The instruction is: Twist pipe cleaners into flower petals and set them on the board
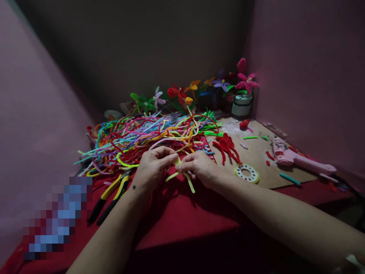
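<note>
Between my two hands is a pale yellow pipe cleaner [189, 183], bent, with loose ends hanging below the fingers. My left hand [154, 165] pinches its upper part between thumb and forefinger. From the other side my right hand [201, 167] grips it with closed fingertips, just below the left thumb. The fingers cover part of the bent piece, so its full shape is hidden. Right behind the hands spreads a big heap of pipe cleaners [142, 133] in many colours. Beside my left wrist lie pliers [110, 194] with yellow and black handles.
A brown board [228, 173] on the red cloth [194, 220] carries red pipe cleaner loops [226, 146], a round white-and-yellow disc [246, 173] and a pink glue gun [302, 160]. Several pipe cleaner flowers [176, 93] and a jar [242, 106] stand at the back. Pink walls flank the table.
</note>
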Demonstrator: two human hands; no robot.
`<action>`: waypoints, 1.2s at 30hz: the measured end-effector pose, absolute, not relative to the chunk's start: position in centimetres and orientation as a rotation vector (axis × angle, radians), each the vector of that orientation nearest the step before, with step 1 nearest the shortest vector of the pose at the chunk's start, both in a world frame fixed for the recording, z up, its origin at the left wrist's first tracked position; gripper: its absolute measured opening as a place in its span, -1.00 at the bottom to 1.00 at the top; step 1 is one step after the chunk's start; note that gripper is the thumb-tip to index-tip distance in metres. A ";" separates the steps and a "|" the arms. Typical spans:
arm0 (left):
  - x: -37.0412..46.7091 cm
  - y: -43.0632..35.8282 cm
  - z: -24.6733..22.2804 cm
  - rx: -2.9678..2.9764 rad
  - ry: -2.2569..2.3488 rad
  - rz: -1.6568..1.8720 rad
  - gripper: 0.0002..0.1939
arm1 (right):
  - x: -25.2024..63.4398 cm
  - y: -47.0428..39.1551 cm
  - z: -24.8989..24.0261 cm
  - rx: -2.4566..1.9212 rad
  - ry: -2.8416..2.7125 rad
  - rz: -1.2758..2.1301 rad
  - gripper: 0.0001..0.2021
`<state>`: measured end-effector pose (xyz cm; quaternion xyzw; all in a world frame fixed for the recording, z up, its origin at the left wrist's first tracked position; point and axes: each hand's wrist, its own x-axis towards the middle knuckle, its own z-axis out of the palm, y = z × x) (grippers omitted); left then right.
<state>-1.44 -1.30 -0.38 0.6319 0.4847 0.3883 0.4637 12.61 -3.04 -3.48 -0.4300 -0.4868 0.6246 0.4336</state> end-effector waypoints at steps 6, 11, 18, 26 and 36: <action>-1.9 -0.9 -0.4 2.000 1.394 0.845 -0.82 | 12.5 -3.1 -3.6 -1.129 -1.326 1.500 -0.78; -2.1 -0.6 -0.3 1.975 1.293 0.822 -0.80 | 12.5 -3.1 -3.5 -1.139 -1.323 1.510 -0.77; -2.7 -0.8 -1.0 1.439 1.103 0.726 -0.70 | 12.6 -2.9 -3.6 -1.090 -1.261 1.512 -0.76; -2.0 -1.1 -1.2 1.356 1.071 0.848 -0.76 | 12.7 -3.1 -3.5 -0.886 -1.218 1.635 -0.73; -0.8 -2.0 -1.4 1.266 1.145 1.060 -0.78 | 12.7 -2.7 -4.1 -0.907 -1.235 1.635 -0.76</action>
